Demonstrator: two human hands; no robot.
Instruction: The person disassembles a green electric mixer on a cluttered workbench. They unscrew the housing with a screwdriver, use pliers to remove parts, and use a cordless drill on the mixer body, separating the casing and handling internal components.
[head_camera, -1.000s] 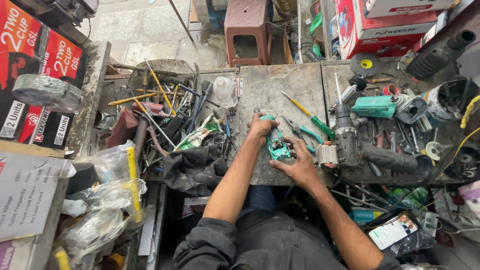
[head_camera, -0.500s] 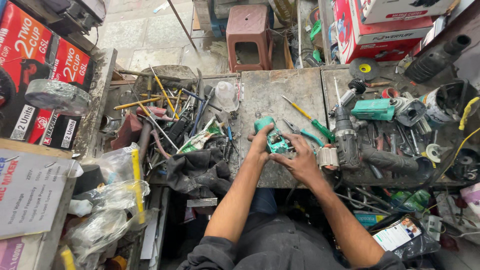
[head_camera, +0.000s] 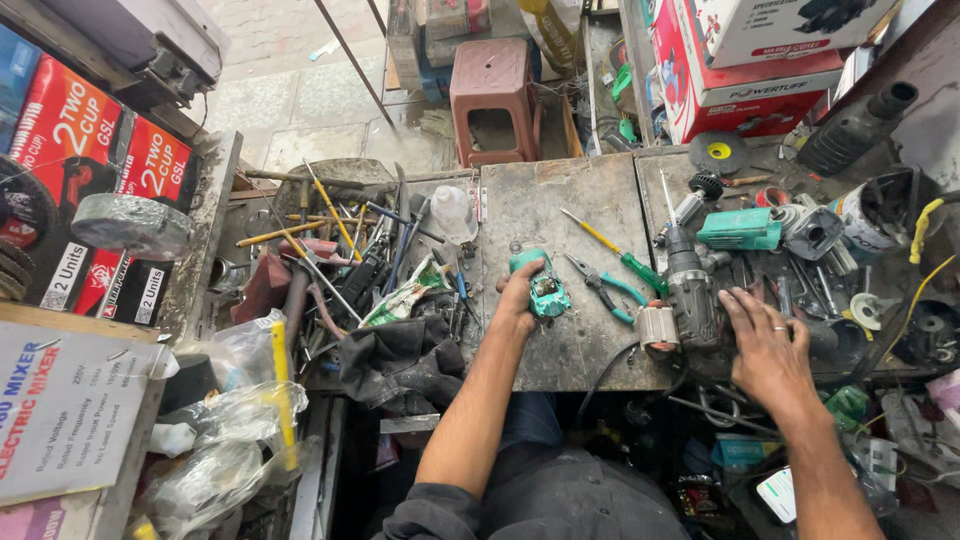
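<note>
My left hand grips a small teal power-tool housing resting on the worn metal workbench. Off to the right, my right hand lies flat with fingers spread on the cluttered bench top, beside a dark grey motor body with a copper-wound part at its near end. Teal-handled pliers and a yellow-and-green screwdriver lie between the two hands.
A pile of screwdrivers and hand tools fills the tray at left, with a dark cloth and plastic bags nearer. A teal tool part and metal pieces crowd the right. A red stool and cartons stand beyond the bench.
My right hand has let go of the teal housing and moved right onto the bench beside the motor. My left hand still holds the housing.
</note>
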